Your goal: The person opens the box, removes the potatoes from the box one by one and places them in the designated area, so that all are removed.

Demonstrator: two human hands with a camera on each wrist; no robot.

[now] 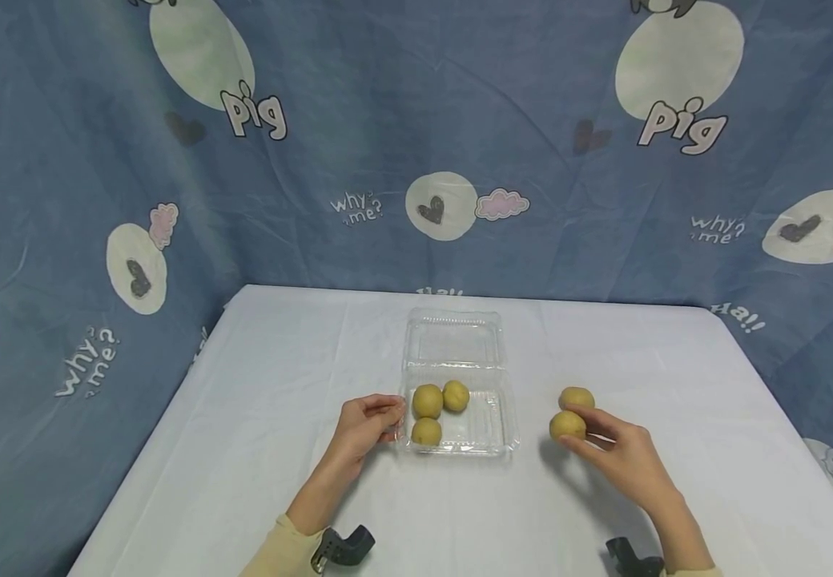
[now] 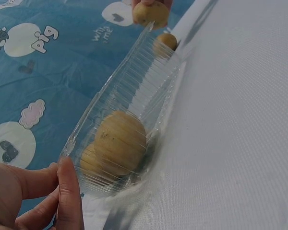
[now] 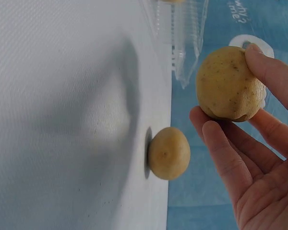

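Observation:
A clear plastic clamshell box lies with its lid folded back on the table. Three potatoes sit in its left and middle part: one potato, a smaller potato beside it and a third potato near the front. My left hand pinches the box's left rim between thumb and fingers. On the right, my right hand holds a potato between thumb and fingertips, raised over the table. Another potato rests on the table just behind it.
A white cloth covers the table. Blue printed curtains hang behind and along both sides. A dark wrist mount sits on the left wrist, and another dark mount on the right.

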